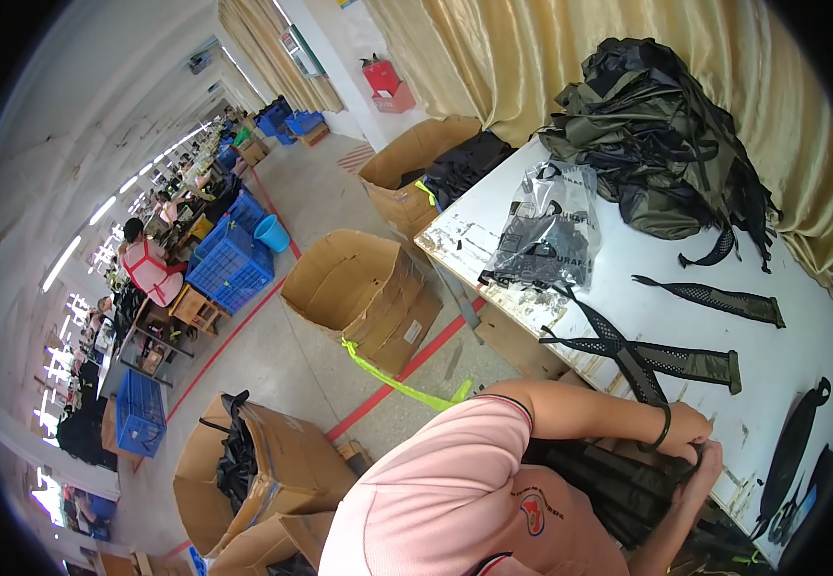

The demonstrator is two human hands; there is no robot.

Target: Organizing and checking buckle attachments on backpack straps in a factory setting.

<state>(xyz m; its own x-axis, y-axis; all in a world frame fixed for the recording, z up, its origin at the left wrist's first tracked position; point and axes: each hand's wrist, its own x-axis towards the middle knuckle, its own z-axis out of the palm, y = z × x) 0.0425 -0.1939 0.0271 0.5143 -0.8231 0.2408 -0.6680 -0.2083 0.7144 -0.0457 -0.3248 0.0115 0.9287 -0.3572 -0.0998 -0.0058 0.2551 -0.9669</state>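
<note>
Both my hands come together at the near edge of the white table [793,331]. My left hand [682,429], with a dark band at the wrist, and my right hand [702,472] are closed with fingers bent, pinching a dark olive and black fabric piece [628,494]. Its folds hang below the table edge, against my body. Where the fingers meet, the gripped part is mostly hidden. Just beyond my left hand lie padded mesh straps [690,363], crossing one another. Another mesh strap [714,300] lies farther back, apart from them.
A heap of olive and black bags [656,144] sits at the table's back, beside a clear plastic bag [546,226] with dark contents. A black strap [789,461] lies at the right. Cardboard boxes [364,293] stand on the floor at left; blue crates [232,259] and a person [148,264] are farther off.
</note>
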